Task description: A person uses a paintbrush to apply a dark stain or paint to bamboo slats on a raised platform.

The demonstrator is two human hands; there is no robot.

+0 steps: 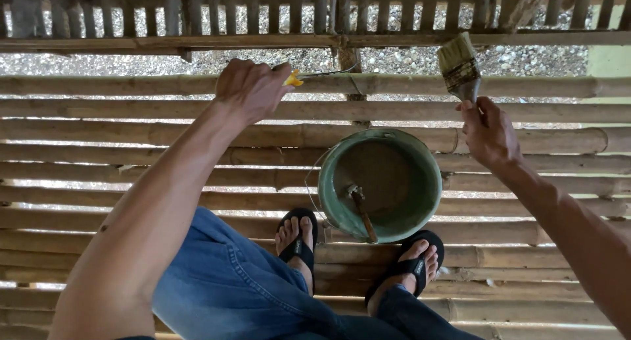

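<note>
A bamboo platform (98, 133) of long horizontal poles is seen from above, with a person's two bare hands raised over it. The left hand (250, 89) is closed in a fist around a yellow-handled tool (294, 78), whose thin dark metal part (328, 71) is laid along an upper pole toward a vertical post; what kind of tool it is cannot be told. The right hand (488, 133) is held well apart on the other side, its fingers (474, 111) wrapped around the handle of a flat paintbrush (459, 65), which is pointed upward with its pale bristles uppermost and slightly tilted to the left. Between and below the two hands, a green bucket (427, 156) is set on the poles, its inside coated in brown; a wooden stick (363, 212) is leaned within it, and a thin wire handle (315, 182) is hung down at its left side. Two feet in black flip-flops are planted just below the bucket, the left foot (296, 238) beside its lower left rim and the right foot (411, 264) touching or nearly touching its lower right edge. Blue denim (223, 281) is worn on the legs. Gravel ground (407, 58) is glimpsed through the gaps between the poles, and a slatted fence (263, 8) is stretched across the top of the view.
</note>
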